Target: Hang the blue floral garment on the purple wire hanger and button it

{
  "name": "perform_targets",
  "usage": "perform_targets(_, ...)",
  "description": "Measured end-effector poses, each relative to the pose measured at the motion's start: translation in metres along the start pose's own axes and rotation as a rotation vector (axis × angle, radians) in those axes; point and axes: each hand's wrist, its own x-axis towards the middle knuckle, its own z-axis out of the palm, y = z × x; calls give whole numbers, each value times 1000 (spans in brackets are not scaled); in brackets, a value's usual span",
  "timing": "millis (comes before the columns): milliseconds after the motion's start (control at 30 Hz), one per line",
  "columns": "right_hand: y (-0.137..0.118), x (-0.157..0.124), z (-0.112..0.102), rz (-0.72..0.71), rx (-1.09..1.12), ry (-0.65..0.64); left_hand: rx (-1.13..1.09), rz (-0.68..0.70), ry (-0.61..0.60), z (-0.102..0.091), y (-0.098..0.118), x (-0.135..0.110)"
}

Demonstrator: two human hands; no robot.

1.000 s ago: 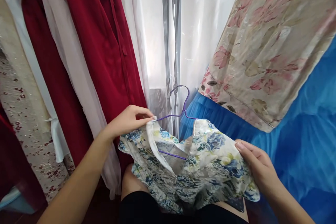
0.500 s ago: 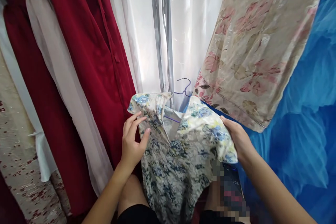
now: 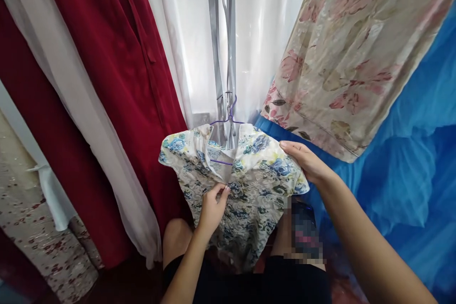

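A white blouse with blue and yellow flowers is spread on a purple wire hanger, whose hook sticks up above the neckline. My left hand pinches the blouse at the bottom of its V-shaped neck opening. At the blouse's right shoulder and sleeve, my right hand grips the edge with thumb and fingers closed on the cloth. The hanger's lower bar shows through the neck opening. Below, the blouse's lower part hangs between my knees.
Dark red garments and a pale sheer one hang at left. A beige floral garment and blue ruffled fabric hang at right. Behind are a white curtain and metal poles. A phone, partly blurred, rests on my thigh.
My left hand has moved from the blouse's left shoulder down to the neck opening and closed on it. The hanger hook has turned and shifted left; the blouse lies straighter.
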Motion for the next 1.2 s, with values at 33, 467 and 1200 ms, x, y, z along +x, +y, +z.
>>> perform_targets(33, 2, 1, -3, -2, -9, 10, -34, -6, -1, 4, 1, 0)
perform_targets(467, 7, 18, -32, 27, 21, 85, -455, -239, -20, 51, -12, 19)
perform_targets(1200, 18, 28, -48, -37, 57, 162, 2, -149, 137, 65, -30, 46)
